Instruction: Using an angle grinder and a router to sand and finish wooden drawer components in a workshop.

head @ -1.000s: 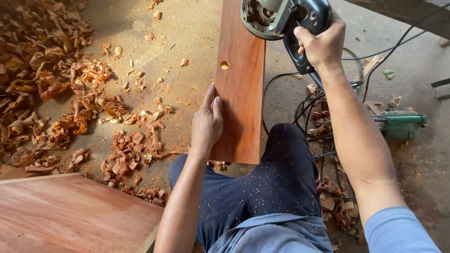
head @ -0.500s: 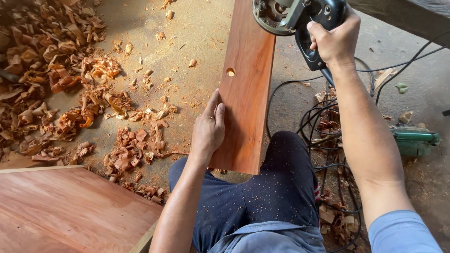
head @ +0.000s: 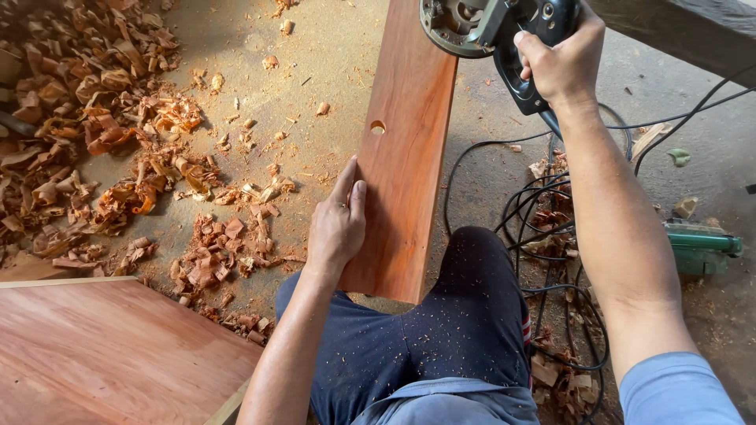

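A long reddish wooden plank with a small round hole lies on the dusty floor, its near end resting at my knee. My left hand presses flat on the plank's left edge, fingers together. My right hand grips the black handle of a circular power saw, which sits over the plank's far right edge at the top of the view. The saw's blade is partly cut off by the frame.
Heaps of orange wood shavings cover the floor at left. A flat wooden panel lies at bottom left. Black cables tangle on the right beside a green power tool. My dark-trousered knee is under the plank's end.
The view has shifted slightly, so plank and saw sit a little higher and further right in frame. Both hands keep their hold.
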